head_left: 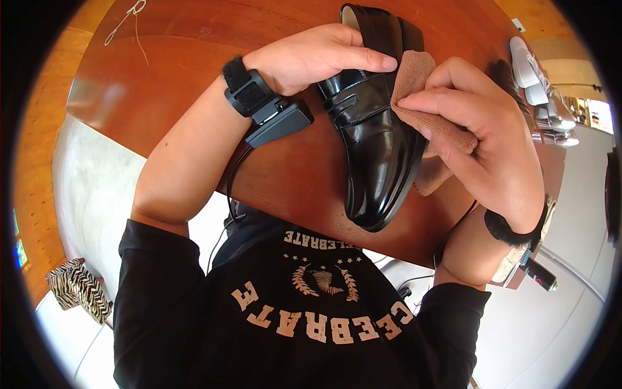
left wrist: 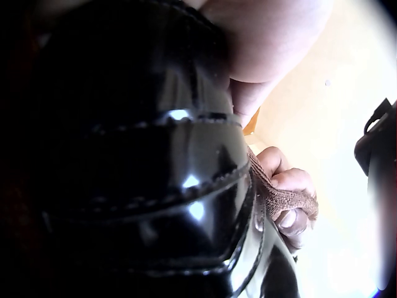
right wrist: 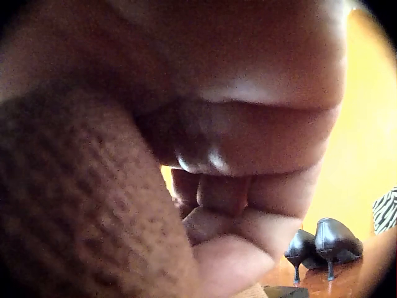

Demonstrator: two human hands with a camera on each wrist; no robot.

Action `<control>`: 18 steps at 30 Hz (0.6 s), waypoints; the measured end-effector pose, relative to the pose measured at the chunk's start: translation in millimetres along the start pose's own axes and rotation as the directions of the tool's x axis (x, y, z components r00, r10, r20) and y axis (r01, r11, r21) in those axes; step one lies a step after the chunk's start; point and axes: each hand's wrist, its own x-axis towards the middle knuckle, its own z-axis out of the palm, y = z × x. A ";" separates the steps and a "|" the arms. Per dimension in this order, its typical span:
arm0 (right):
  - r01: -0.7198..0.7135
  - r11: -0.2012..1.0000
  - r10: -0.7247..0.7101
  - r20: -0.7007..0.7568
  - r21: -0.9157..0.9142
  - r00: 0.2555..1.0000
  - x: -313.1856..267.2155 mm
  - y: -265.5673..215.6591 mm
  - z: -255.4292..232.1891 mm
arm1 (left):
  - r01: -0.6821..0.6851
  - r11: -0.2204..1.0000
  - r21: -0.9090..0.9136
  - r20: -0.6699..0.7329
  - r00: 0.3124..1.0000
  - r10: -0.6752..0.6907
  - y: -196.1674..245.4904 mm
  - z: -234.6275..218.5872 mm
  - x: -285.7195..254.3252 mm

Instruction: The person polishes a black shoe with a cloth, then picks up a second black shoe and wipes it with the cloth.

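The black shoe (head_left: 376, 139) lies between the two hands, tilted, its toe pointing toward the person; whether it touches the counter (head_left: 175, 84) cannot be told. The left hand (head_left: 311, 58) grips it near the opening, thumb laid across the upper, the other fingers partly hidden. The right hand (head_left: 495, 123) pinches a folded brown cloth (head_left: 414, 71) between thumb and curled fingers, pressing it to the shoe's side. The toe sits near the counter's front edge, just before the black shirt (head_left: 324, 318). Leftward the counter stretches to a knotted string (head_left: 134, 11); beyond the right hand, a white shoe (head_left: 528, 71) stands near the right edge.
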 end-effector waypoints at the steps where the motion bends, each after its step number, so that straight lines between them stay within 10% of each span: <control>1: -0.033 0.999 0.033 0.003 0.015 0.999 0.0 -1.5 -0.1 | -0.002 1.000 0.004 -0.002 1.000 0.002 -1.2 -0.3 0.8; 18: -0.052 0.999 0.052 -0.047 0.003 0.998 3.3 -1.4 2.8 | -0.015 1.000 0.011 -0.035 0.999 0.015 0.9 1.3 -0.5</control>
